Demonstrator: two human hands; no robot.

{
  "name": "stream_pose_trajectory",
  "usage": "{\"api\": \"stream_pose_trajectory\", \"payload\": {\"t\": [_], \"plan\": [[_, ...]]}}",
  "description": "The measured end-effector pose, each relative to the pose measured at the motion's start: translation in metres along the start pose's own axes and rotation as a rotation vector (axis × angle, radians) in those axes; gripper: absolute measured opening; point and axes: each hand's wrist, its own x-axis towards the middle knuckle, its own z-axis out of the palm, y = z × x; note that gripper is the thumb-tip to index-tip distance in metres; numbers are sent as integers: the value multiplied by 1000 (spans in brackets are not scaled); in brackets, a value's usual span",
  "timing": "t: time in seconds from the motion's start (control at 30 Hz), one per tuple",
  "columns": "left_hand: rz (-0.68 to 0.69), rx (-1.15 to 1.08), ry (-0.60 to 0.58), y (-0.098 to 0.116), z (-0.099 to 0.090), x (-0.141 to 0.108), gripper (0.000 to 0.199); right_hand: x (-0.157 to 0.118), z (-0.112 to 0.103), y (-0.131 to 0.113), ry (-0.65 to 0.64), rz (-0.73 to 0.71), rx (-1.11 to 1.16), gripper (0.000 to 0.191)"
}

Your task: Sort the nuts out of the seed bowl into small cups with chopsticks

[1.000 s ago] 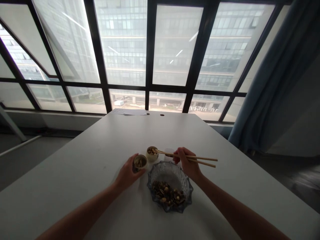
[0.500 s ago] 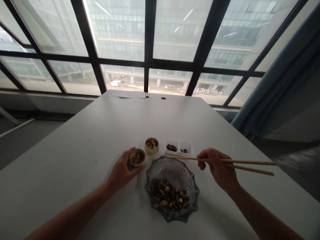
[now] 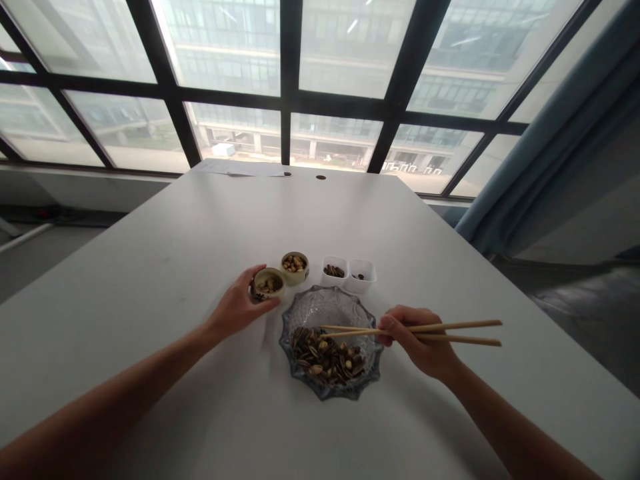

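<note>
My left hand (image 3: 239, 301) is wrapped round a small round cup (image 3: 269, 285) with nuts in it. A second round cup (image 3: 295, 268) of nuts stands just behind it. My right hand (image 3: 417, 339) holds a pair of wooden chopsticks (image 3: 450, 332), their tips over the seeds and nuts (image 3: 327, 357) in the scalloped glass bowl (image 3: 330, 393). Whether the tips touch anything, I cannot tell. Behind the bowl are two white square dishes, the left one (image 3: 335, 271) with dark seeds and the right one (image 3: 362, 276) with a few dark pieces.
The white table (image 3: 210, 220) reaches to the window frames (image 3: 285, 100). Papers (image 3: 240, 168) lie at its far edge, beside two round holes. A blue-grey curtain (image 3: 540, 153) hangs on the right.
The chopstick tips have moved from near the white dishes to above the bowl's contents, with my right hand. My left hand still holds the cup. The whole view has shifted slightly.
</note>
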Motion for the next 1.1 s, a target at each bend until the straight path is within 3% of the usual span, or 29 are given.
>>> {"api": "stream_pose_trajectory", "payload": {"t": [0.37, 0.53, 1.1], "plan": [[144, 79, 78, -12, 3, -4, 74, -12, 5, -24, -83, -109, -193, 36], [161, 102, 65, -13, 3, 0, 76, -21, 6, -26, -41, -218, -197, 47], [241, 130, 107, -13, 3, 4, 74, -26, 21, -19, 0, -371, -308, 30]]}}
